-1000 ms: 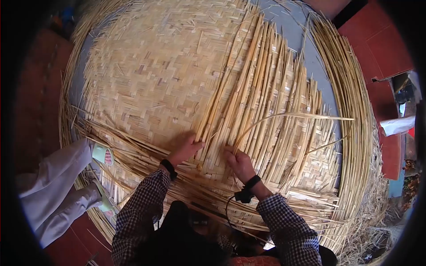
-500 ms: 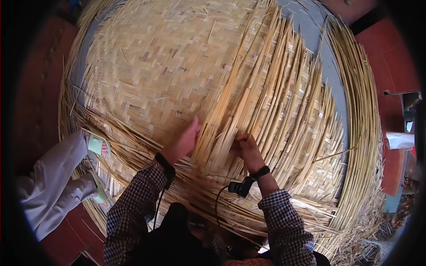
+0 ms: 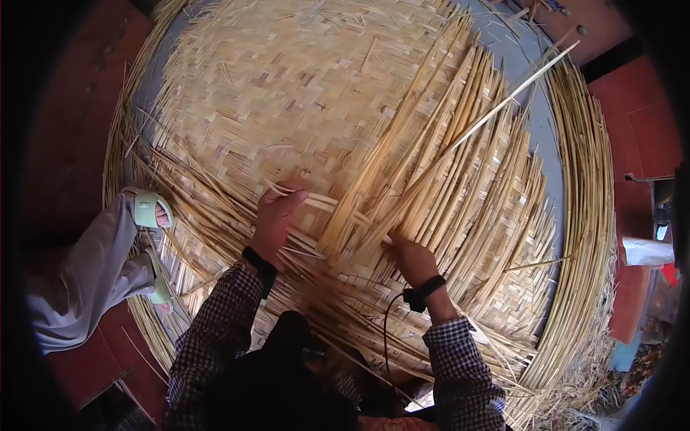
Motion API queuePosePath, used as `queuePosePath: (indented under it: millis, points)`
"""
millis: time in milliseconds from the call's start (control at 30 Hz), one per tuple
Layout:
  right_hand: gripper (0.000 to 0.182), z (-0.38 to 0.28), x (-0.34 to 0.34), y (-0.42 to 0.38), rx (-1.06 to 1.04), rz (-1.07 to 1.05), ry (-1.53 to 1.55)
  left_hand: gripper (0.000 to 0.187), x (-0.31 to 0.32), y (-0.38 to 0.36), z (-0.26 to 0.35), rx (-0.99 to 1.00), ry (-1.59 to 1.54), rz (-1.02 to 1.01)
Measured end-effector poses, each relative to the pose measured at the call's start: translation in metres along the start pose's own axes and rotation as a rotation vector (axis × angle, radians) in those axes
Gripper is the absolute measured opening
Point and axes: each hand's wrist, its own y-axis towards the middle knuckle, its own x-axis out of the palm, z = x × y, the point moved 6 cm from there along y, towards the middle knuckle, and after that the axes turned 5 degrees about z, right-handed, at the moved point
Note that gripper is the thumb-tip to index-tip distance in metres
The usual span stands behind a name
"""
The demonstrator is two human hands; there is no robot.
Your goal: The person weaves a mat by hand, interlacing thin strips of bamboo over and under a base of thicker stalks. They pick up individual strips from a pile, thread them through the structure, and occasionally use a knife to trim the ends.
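Note:
A large woven reed mat (image 3: 287,93) with a twill pattern spreads out in front of me. My left hand (image 3: 274,221) is closed, thumb against fingers, on pale reed strips (image 3: 320,203) running crosswise toward the lengthwise reeds (image 3: 363,190). To its right, my right hand (image 3: 413,262) is bent over the reeds at the mat's unwoven part; its fingertips are blurred, and what they grip, if anything, is hidden. One long pale reed (image 3: 496,111) slants up to the right above the others, its lower end near my right hand.
A thick bundle of loose reeds (image 3: 586,172) curves along the right side. More loose reeds (image 3: 201,201) cross the mat at the left. A person's foot in a green slipper (image 3: 147,210) stands at the mat's left edge. Grey ground (image 3: 535,133) shows beneath.
My left hand has moved left and now grips crosswise strips. A long pale reed now slants up at the right. My right hand has shifted slightly lower. The view has shifted a little.

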Motion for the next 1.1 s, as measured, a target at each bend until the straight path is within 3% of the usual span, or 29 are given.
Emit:
queuePosePath:
  millis: [33, 67, 100, 133, 233, 300, 367, 400, 433, 467, 500, 600, 633, 733, 800, 867, 933, 967, 1033, 1100]
  points:
    - [0.044, 0.014, 0.029, -0.014, 0.139, -0.191, 0.052, 0.015, -0.013, -0.013, -0.004, 0.036, 0.25, 0.075]
    - [0.048, 0.007, 0.047, -0.031, -0.088, -0.094, -0.138, 0.011, -0.022, -0.027, -0.01, 0.073, 0.496, 0.149]
    - [0.046, 0.009, 0.067, -0.037, -0.044, -0.141, -0.262, 0.008, -0.019, -0.038, -0.019, 0.223, 0.778, 0.137]
    - [0.043, 0.005, 0.075, -0.041, 0.006, -0.187, -0.385, 0.01, -0.024, -0.039, -0.022, 0.091, 0.621, 0.151]
    - [0.039, 0.012, 0.069, -0.04, -0.004, -0.246, -0.285, 0.016, -0.042, -0.035, -0.018, -0.263, 0.034, 0.197]
    - [0.034, 0.018, 0.071, -0.049, -0.014, -0.249, -0.314, 0.018, -0.061, -0.028, -0.002, -0.168, -0.11, 0.28]
    - [0.042, 0.009, 0.059, -0.046, -0.037, -0.179, -0.072, 0.022, -0.111, -0.004, 0.013, 0.017, -0.133, 0.359]
    - [0.046, 0.035, 0.086, -0.037, -0.16, 0.001, -0.059, 0.025, -0.122, 0.003, 0.008, 0.019, -0.138, 0.393]
    - [0.044, 0.033, 0.082, -0.036, 0.01, -0.097, -0.011, 0.028, -0.128, 0.008, 0.001, -0.006, -0.149, 0.412]
    - [0.041, 0.033, 0.081, -0.038, -0.077, -0.054, -0.056, 0.031, -0.135, 0.013, -0.008, -0.074, -0.186, 0.403]
    - [0.039, 0.025, 0.073, -0.038, 0.01, -0.109, -0.032, 0.034, -0.134, 0.018, -0.012, -0.155, -0.224, 0.374]
    - [0.037, 0.045, 0.081, -0.036, -0.035, -0.074, -0.01, 0.032, -0.136, 0.011, 0.007, -0.046, -0.077, 0.486]
    - [0.037, 0.049, 0.083, -0.034, -0.023, -0.089, -0.036, 0.044, -0.135, 0.012, 0.007, -0.003, -0.086, 0.473]
    - [0.035, 0.049, 0.09, -0.031, 0.001, -0.144, -0.105, 0.052, -0.139, 0.02, -0.022, -0.132, -0.142, 0.502]
    - [0.033, 0.031, 0.072, -0.034, 0.017, -0.168, -0.141, 0.046, -0.14, 0.015, -0.014, 0.071, -0.176, 0.648]
    - [0.031, 0.017, 0.051, -0.046, 0.055, -0.187, -0.137, 0.042, -0.122, 0.005, 0.021, 0.369, 0.199, 0.764]
    - [0.03, 0.02, 0.053, -0.049, 0.08, -0.247, -0.153, 0.042, -0.072, -0.019, 0.082, 0.75, 1.009, 0.803]
    - [0.029, 0.039, 0.06, -0.051, 0.093, -0.299, -0.177, 0.039, -0.057, -0.007, 0.064, 0.707, 0.873, 0.38]
    - [0.028, 0.078, 0.07, -0.063, 0.077, -0.28, -0.14, 0.023, -0.022, -0.002, 0.012, 0.456, 1.111, -0.207]
    - [0.025, 0.084, 0.056, -0.078, 0.264, -0.356, 0.019, 0.014, 0.0, -0.004, -0.026, 0.409, 1.213, -0.415]
